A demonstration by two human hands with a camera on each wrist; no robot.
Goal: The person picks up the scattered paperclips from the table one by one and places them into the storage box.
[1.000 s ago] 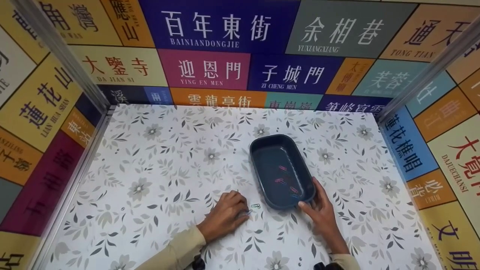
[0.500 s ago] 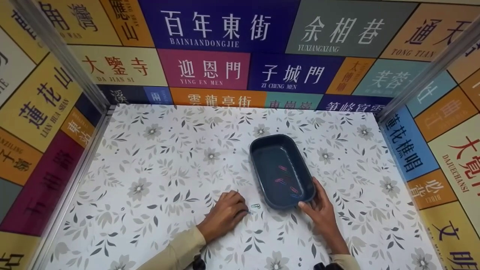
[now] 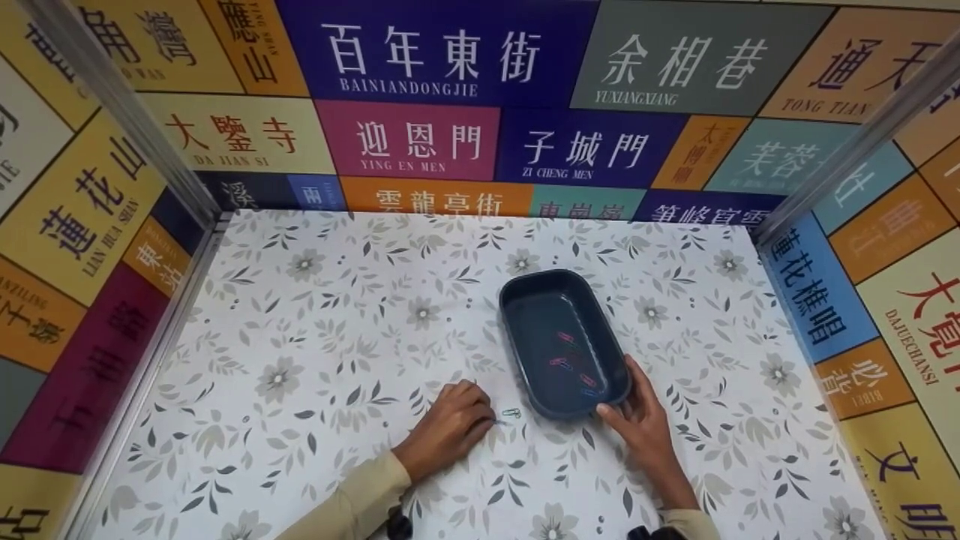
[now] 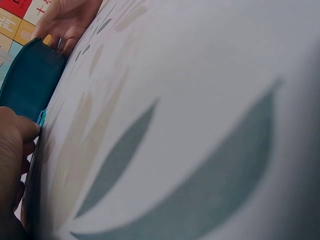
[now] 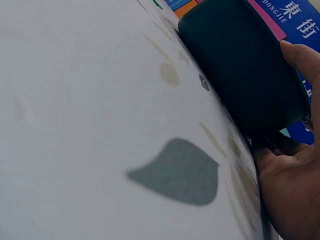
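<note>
A dark blue tray (image 3: 525,300) sits on the floral tabletop and holds several pink and blue paper clips (image 3: 559,361). My right hand (image 3: 641,424) grips the tray's near right corner, with the thumb (image 5: 302,55) over the rim of the tray (image 5: 245,70). My left hand (image 3: 450,427) rests curled on the cloth just left of the tray. Its fingertips pinch a light blue paper clip (image 4: 41,118) against the table. A green paper clip (image 3: 511,412) lies loose between that hand and the tray. In the left wrist view the tray (image 4: 25,82) and my right hand (image 4: 65,20) show beyond my left hand (image 4: 12,150).
The floral tablecloth (image 3: 337,337) covers the whole table. Walls papered with coloured signs (image 3: 420,60) close in the back and both sides, with metal posts (image 3: 120,112) at the corners. Beige sleeves (image 3: 352,502) cover both forearms.
My left fingertips shifted slightly on the blue clip, so less of it shows. The right hand, the tray and the green clip have not moved.
</note>
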